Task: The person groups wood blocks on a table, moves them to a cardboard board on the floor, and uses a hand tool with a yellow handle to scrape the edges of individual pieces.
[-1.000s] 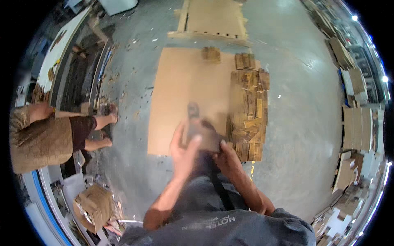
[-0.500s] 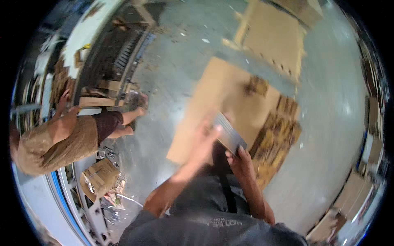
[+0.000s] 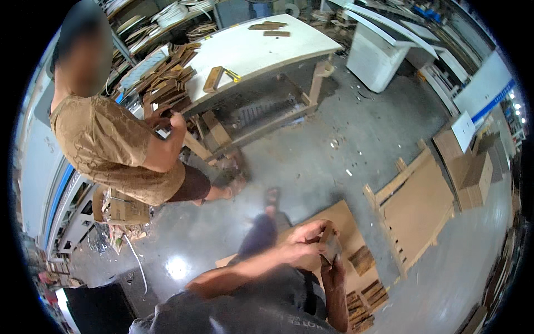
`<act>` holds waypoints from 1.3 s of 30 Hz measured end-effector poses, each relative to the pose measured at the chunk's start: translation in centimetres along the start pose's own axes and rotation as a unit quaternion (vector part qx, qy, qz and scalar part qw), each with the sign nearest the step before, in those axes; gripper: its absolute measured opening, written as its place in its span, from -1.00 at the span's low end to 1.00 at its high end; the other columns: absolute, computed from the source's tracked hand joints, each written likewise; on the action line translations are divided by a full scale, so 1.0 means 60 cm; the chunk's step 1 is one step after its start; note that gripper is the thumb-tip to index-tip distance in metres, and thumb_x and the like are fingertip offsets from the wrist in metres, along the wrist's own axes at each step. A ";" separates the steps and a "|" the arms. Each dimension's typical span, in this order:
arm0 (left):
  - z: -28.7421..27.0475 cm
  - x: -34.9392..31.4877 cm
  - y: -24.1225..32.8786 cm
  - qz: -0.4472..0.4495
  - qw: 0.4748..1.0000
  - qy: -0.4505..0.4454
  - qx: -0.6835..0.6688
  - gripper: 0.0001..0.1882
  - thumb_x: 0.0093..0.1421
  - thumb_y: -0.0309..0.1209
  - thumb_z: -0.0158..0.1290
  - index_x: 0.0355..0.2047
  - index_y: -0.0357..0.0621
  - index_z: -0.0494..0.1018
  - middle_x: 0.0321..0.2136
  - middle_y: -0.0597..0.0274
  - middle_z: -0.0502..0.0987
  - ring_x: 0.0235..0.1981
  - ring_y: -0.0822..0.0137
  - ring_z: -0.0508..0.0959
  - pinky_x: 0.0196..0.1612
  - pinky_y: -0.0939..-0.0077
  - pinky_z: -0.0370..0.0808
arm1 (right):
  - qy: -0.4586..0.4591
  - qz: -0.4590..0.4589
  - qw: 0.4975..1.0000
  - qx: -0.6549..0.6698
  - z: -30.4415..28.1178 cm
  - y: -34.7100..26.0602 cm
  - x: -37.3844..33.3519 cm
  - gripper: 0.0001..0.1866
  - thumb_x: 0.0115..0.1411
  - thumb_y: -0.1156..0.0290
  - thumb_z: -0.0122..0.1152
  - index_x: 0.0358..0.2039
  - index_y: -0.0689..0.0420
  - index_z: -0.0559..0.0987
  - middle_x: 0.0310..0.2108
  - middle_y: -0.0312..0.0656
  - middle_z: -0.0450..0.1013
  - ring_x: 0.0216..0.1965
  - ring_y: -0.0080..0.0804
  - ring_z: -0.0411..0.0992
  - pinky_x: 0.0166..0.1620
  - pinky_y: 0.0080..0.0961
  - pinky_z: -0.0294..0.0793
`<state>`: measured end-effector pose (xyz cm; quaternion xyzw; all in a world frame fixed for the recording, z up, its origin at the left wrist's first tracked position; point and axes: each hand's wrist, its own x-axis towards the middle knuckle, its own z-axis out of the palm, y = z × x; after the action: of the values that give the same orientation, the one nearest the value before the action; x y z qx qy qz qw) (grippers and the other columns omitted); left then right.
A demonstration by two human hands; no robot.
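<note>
A flat rectangular piece point(image 3: 331, 248), probably wood with brown edges, is held between my two hands in front of my body. My left hand point(image 3: 310, 236) grips its upper end, the fingers curled over it. From below, my right hand point(image 3: 334, 271) clasps the lower end. Beneath and beyond my hands a brown cardboard sheet point(image 3: 344, 216) lies on the floor. Brown wooden blocks point(image 3: 362, 260) rest at its right side, and more wooden pieces point(image 3: 374, 294) are stacked close to my right forearm.
At the left a person in a brown shirt point(image 3: 105, 147) stands by a white-topped table point(image 3: 250, 47), hands at a pile of wooden slats point(image 3: 167, 83). A cardboard panel with wooden edging point(image 3: 417, 206) lies at the right. A cardboard box point(image 3: 125, 210) sits behind that person.
My view has swung to the left and up, bringing the table and the person into fuller sight. The piece stays in both my hands and is now turned more edge-on.
</note>
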<state>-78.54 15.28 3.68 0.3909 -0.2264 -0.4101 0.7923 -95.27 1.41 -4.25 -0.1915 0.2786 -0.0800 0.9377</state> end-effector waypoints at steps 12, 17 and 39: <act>-0.384 0.380 0.172 0.052 0.977 0.190 0.083 -0.47 0.39 -0.09 -0.04 0.23 -0.15 0.33 0.01 0.29 0.44 0.09 0.41 0.38 0.19 0.39 0.30 | -0.075 -0.016 0.809 -0.583 0.286 -0.067 0.547 -0.37 0.32 0.19 0.20 0.28 0.29 0.32 0.05 -0.10 0.42 -0.05 -0.26 0.44 0.00 -0.35 0.47; -0.475 0.501 0.267 0.094 0.930 0.336 0.119 -0.53 0.42 -0.11 -0.07 0.15 -0.20 0.36 -0.11 0.30 0.45 -0.07 0.45 0.40 0.03 0.45 0.37 | -0.242 -0.114 0.759 -0.594 0.506 -0.159 0.736 -0.25 0.24 0.19 0.28 0.36 0.19 0.25 0.31 0.00 0.24 0.35 -0.23 0.19 0.33 -0.24 0.21; -0.922 0.576 0.278 0.018 0.294 0.812 0.504 -0.47 0.08 -0.25 0.35 -0.05 -0.36 0.49 -0.20 -0.08 0.50 -0.17 -0.01 0.51 -0.06 0.15 0.45 | -0.400 0.134 0.548 -0.722 0.756 -0.273 1.431 -0.05 0.20 -0.08 0.34 0.38 0.31 0.20 0.37 0.20 0.15 0.41 -0.04 0.11 0.40 -0.12 0.11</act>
<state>-13.71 16.68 -14.31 0.8430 0.3630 0.3256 0.2271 0.54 -21.33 -4.86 -0.7767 -0.1390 0.3600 0.4978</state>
